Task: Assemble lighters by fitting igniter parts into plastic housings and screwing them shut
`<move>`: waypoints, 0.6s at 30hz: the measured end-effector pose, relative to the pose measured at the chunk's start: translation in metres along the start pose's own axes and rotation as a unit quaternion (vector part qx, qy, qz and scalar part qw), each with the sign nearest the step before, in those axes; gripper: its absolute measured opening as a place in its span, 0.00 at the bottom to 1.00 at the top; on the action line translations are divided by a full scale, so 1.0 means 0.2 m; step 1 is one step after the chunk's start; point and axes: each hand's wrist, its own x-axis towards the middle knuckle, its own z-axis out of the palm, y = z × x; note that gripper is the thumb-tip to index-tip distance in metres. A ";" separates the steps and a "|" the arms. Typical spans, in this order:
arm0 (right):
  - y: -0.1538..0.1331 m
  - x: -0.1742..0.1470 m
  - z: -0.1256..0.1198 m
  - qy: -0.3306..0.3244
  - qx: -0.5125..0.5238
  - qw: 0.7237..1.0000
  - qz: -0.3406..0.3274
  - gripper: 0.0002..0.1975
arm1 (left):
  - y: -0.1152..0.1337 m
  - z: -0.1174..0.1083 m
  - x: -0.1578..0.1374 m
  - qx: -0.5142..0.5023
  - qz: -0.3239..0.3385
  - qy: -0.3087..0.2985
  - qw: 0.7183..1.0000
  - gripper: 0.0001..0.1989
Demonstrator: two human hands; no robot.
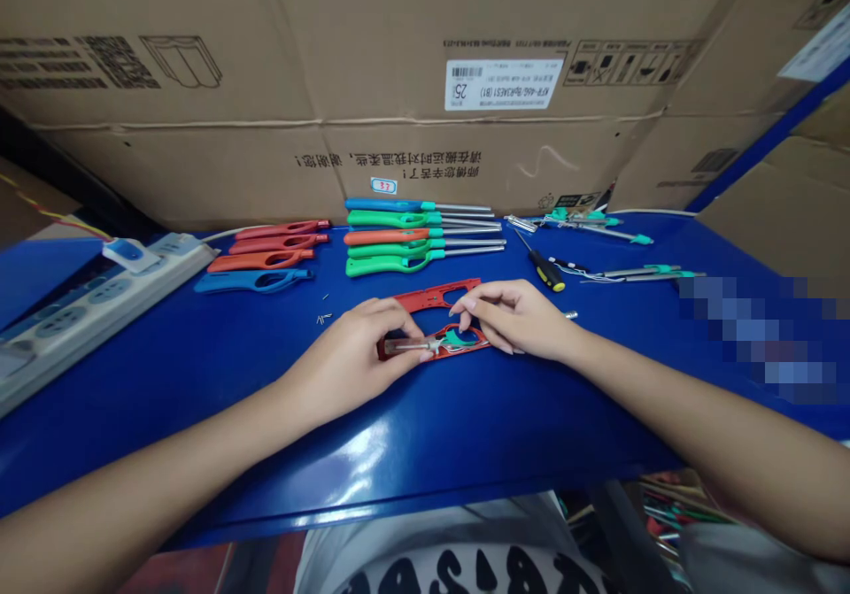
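Our left hand [372, 337] is clamped on the lower red shell [465, 352] mid-way across the table [266, 452], with a clear tank [406, 344] and green trigger [455, 338] inside, while our right hand [514, 315] is over the other end and we can't tell if that grip's pinching anything. If we tip the shell, those parts could spill, and a careless nudge might scatter the small metal bits [323, 319] beyond.

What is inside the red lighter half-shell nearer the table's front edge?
A transparent tank, pale fitting and green trigger show inside the red lighter half-shell. The left hand covers one end and the right hand partly the other; what lies beneath cannot be seen.
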 end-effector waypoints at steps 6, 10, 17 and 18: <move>0.00 0.00 0.00 -0.004 0.013 1.000 -0.007 0.16 | -0.02 0.02 0.00 0.039 -0.006 -0.043 0.998 0.08; 0.01 0.01 0.00 -0.006 0.014 1.000 -0.007 0.15 | -0.01 0.00 -0.01 0.055 -0.006 -0.037 0.998 0.09; 0.01 0.00 -0.01 -0.012 0.018 1.000 -0.007 0.14 | -0.01 0.00 -0.02 0.033 -0.013 -0.047 0.998 0.05; 0.01 0.00 -0.01 -0.014 0.017 1.000 -0.008 0.14 | -0.01 0.00 -0.01 0.030 -0.014 -0.046 0.998 0.05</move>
